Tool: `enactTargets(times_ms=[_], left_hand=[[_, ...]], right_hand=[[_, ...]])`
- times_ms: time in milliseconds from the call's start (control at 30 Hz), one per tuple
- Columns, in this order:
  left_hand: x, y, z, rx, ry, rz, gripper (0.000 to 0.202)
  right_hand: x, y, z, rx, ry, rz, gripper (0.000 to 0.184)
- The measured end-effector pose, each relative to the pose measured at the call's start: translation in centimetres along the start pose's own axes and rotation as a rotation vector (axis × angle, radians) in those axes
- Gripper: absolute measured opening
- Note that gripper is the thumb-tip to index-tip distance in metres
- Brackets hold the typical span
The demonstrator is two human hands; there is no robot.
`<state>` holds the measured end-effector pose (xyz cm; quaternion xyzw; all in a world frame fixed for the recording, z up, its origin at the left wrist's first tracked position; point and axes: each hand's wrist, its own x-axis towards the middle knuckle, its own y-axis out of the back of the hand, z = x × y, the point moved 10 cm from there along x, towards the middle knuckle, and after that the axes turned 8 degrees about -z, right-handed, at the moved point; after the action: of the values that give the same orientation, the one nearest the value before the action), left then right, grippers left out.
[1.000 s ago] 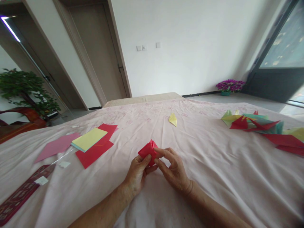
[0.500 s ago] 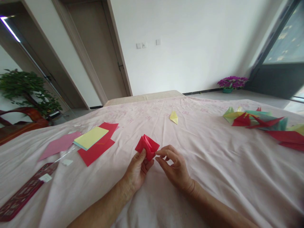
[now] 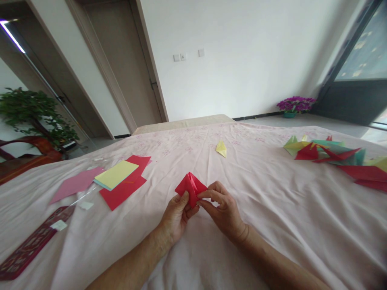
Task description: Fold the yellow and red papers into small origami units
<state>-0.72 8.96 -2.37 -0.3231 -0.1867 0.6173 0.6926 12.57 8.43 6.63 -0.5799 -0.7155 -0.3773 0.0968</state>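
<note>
A folded red origami paper (image 3: 191,188) is held up over the cloth, its upper flaps parted at the middle. My left hand (image 3: 177,212) grips its lower left part, thumb in front and fingers behind. With thumb and index finger, my right hand (image 3: 222,207) pinches the paper's lower right edge. Beyond the hands, a folded yellow paper piece (image 3: 221,149) lies on the cloth. To the left are red paper sheets (image 3: 122,195), a yellow sheet (image 3: 116,175) on top of them, and a pink sheet (image 3: 77,184).
A pink patterned cloth (image 3: 256,241) with wrinkles covers the surface. Several folded paper figures (image 3: 326,151) in red, green and yellow sit at the right. A dark red packet (image 3: 32,243) with clear plastic lies at the left. Behind are a door (image 3: 121,60) and purple flowers (image 3: 296,104).
My right thumb and index finger have closed onto the red paper's right edge. The paper has shifted slightly right and its flaps have turned a little.
</note>
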Motion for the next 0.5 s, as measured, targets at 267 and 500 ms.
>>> enactTargets(times_ms=[267, 500], left_hand=[[-0.11, 0.21, -0.04, 0.073, 0.020, -0.005, 0.038], [-0.22, 0.23, 0.10, 0.112, 0.017, 0.012, 0.041]], right_hand=[[0.39, -0.14, 0.19, 0.008, -0.029, -0.069, 0.003], [0.89, 0.17, -0.51, -0.037, 0.035, -0.109, 0.006]])
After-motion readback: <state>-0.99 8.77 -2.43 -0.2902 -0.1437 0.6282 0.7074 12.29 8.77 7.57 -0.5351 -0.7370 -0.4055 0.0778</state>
